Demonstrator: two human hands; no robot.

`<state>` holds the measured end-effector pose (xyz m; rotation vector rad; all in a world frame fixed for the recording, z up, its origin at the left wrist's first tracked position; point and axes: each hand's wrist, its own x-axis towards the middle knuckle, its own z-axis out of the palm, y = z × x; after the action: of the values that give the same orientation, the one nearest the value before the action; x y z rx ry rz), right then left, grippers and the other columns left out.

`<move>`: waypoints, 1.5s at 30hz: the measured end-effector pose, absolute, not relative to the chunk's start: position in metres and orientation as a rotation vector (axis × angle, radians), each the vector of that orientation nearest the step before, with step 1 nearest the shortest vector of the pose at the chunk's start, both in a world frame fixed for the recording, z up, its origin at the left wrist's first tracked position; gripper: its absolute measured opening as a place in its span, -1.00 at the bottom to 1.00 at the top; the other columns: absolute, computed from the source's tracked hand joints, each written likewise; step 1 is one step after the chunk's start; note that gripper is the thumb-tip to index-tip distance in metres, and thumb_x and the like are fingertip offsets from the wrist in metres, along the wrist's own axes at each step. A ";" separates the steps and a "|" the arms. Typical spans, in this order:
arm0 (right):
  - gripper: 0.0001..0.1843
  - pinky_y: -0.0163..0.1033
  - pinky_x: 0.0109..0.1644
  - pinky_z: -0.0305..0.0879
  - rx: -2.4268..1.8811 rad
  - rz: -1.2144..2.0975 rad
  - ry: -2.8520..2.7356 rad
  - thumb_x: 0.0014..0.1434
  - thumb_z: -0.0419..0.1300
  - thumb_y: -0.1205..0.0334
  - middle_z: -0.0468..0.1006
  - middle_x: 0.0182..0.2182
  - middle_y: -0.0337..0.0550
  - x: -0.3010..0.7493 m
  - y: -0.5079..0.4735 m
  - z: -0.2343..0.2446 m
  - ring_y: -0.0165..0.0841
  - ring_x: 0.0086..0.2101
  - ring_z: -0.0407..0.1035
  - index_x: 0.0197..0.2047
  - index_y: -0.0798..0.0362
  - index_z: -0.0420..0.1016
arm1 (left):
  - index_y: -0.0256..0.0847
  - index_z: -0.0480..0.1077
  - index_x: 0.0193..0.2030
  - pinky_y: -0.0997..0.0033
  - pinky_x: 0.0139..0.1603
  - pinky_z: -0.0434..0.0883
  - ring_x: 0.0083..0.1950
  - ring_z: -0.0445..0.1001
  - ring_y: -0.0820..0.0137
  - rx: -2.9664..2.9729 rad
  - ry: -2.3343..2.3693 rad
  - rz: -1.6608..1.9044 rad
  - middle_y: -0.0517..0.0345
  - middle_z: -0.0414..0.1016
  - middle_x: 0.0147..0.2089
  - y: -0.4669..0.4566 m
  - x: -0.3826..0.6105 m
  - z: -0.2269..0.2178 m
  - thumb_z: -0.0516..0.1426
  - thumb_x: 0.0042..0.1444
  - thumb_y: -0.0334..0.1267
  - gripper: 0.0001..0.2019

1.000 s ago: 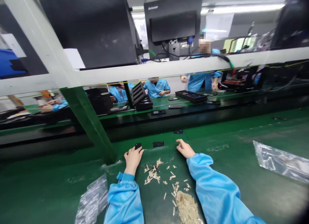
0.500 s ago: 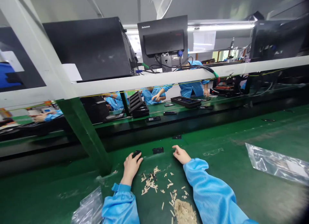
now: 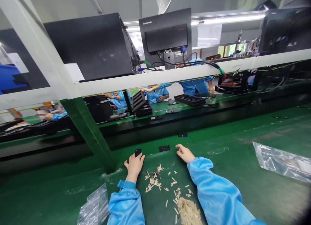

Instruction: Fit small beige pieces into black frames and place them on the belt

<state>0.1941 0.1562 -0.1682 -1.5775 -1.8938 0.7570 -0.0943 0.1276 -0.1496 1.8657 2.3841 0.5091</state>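
My left hand (image 3: pixel 135 166) lies on the green bench with its fingers apart. Its fingertips touch the near edge of a small flat black part (image 3: pixel 138 151). Over to the right, my right hand (image 3: pixel 186 153) hovers close to the bench, index finger stretched and the others loosely bent, with nothing visible in it. Between the hands, a little farther off, lies a second flat black part (image 3: pixel 164 148). Another black part (image 3: pixel 182 135) rests beyond it. Small pale strips (image 3: pixel 153 182) are scattered between my forearms, and a heap of pale pieces (image 3: pixel 189 212) sits nearest me.
Clear plastic bags lie at left (image 3: pixel 94 205) and right (image 3: pixel 283 162). A green post (image 3: pixel 88 134) rises left of my hand. A white shelf beam (image 3: pixel 155 78) carries a monitor (image 3: pixel 166 34). Across the dark gap, people in blue handle devices near black trays (image 3: pixel 190 100).
My left hand has drawn back slightly, so more of the black part shows. My right hand stays nearly in place. The view has shifted slightly, and people across the gap have moved their hands.
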 end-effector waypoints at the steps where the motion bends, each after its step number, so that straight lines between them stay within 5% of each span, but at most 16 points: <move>1: -0.67 -0.06 -0.08 0.40 -1.580 0.757 -1.895 0.25 0.11 0.16 0.43 -0.03 -0.06 0.194 0.156 -0.168 -0.29 -0.13 0.40 0.04 0.10 0.34 | 0.02 0.47 -0.01 -0.18 0.18 0.01 0.24 0.21 0.10 1.864 2.362 0.544 -0.10 0.35 0.16 0.128 -0.095 -0.150 -0.03 0.20 -0.11 -0.68; 5: -0.67 -0.06 -0.08 0.40 -1.579 0.756 -1.903 0.25 0.11 0.16 0.43 -0.04 -0.06 0.194 0.156 -0.168 -0.29 -0.13 0.40 0.04 0.11 0.34 | -0.07 0.52 -0.13 -0.12 0.19 0.06 0.21 0.25 0.12 1.826 2.247 0.755 -0.07 0.31 0.18 0.131 -0.099 -0.152 0.03 0.15 -0.22 -0.74; 8: -0.68 -0.06 -0.08 0.39 -1.574 0.756 -1.909 0.25 0.11 0.16 0.43 -0.04 -0.06 0.194 0.156 -0.168 -0.29 -0.13 0.40 0.04 0.10 0.34 | -0.17 0.55 -0.27 0.11 0.16 0.20 0.08 0.38 0.22 1.758 2.099 0.971 -0.03 0.33 0.14 0.134 -0.102 -0.152 0.04 0.11 -0.33 -0.76; 11: -0.68 -0.06 -0.08 0.40 -1.575 0.757 -1.908 0.25 0.11 0.16 0.43 -0.04 -0.06 0.195 0.156 -0.169 -0.29 -0.14 0.40 0.04 0.10 0.34 | -0.21 0.54 -0.42 0.28 0.15 0.26 -0.02 0.44 0.28 1.612 1.947 1.216 0.01 0.41 0.00 0.134 -0.105 -0.148 0.06 0.05 -0.41 -0.79; 14: -0.67 -0.06 -0.09 0.40 -1.562 0.762 -1.906 0.25 0.11 0.16 0.43 -0.05 -0.06 0.195 0.156 -0.168 -0.29 -0.14 0.40 0.04 0.11 0.34 | -0.21 0.48 -0.52 0.23 0.16 0.27 -0.01 0.42 0.22 1.366 1.815 1.465 0.04 0.47 -0.18 0.135 -0.109 -0.143 0.12 -0.04 -0.41 -0.87; 21: -0.69 -0.10 -0.12 0.41 -1.491 0.791 -1.913 0.25 0.11 0.16 0.45 -0.08 -0.08 0.192 0.155 -0.163 -0.32 -0.18 0.41 0.01 0.12 0.36 | -0.28 0.29 -0.55 0.40 -0.24 0.45 -0.44 0.40 0.50 0.682 1.293 1.815 0.21 0.33 -0.54 0.132 -0.106 -0.105 0.14 0.06 -0.45 -0.81; 29: -0.74 -0.26 -0.27 0.34 -1.245 0.809 -1.874 0.13 0.06 0.45 0.37 -0.52 -0.35 0.174 0.141 -0.129 -0.46 -0.50 0.32 -0.10 0.06 0.34 | -0.31 0.27 -0.50 0.59 -0.43 0.43 -0.50 0.34 0.61 0.389 0.792 1.772 0.23 0.29 -0.51 0.105 -0.069 -0.048 0.02 0.12 -0.61 -0.78; 36: -0.63 -0.24 -0.23 0.33 -0.924 0.809 -1.805 0.15 0.03 0.27 0.40 -0.40 -0.27 0.148 0.098 -0.074 -0.41 -0.40 0.36 0.05 0.01 0.21 | -0.33 0.35 -0.37 0.52 -0.30 0.45 -0.39 0.45 0.53 0.503 0.660 1.620 0.16 0.42 -0.41 0.071 -0.034 -0.028 0.14 -0.10 -0.66 -0.80; 41: -0.45 -0.10 -0.04 0.34 -0.592 0.878 -1.657 0.19 0.06 0.20 0.40 -0.15 -0.10 0.136 0.070 -0.052 -0.30 -0.12 0.39 0.21 -0.04 -0.02 | -0.27 0.30 -0.31 0.52 -0.36 0.39 -0.48 0.39 0.57 1.061 0.766 1.453 0.28 0.38 -0.41 0.064 -0.017 -0.036 0.31 -0.25 -0.38 -0.67; 45: -0.45 -0.07 -0.02 0.35 -0.581 0.880 -1.643 0.21 0.05 0.19 0.41 -0.15 -0.10 0.134 0.061 -0.046 -0.29 -0.13 0.39 0.23 -0.05 -0.03 | -0.19 0.21 -0.32 0.49 -0.39 0.34 -0.45 0.39 0.50 1.519 1.047 1.429 0.27 0.37 -0.40 0.060 -0.011 -0.044 0.26 -0.12 -0.23 -0.70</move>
<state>0.1339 0.0611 -0.0463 -0.5807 -1.6430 0.8803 -0.0111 0.0602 -0.0437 1.5195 1.0466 1.4292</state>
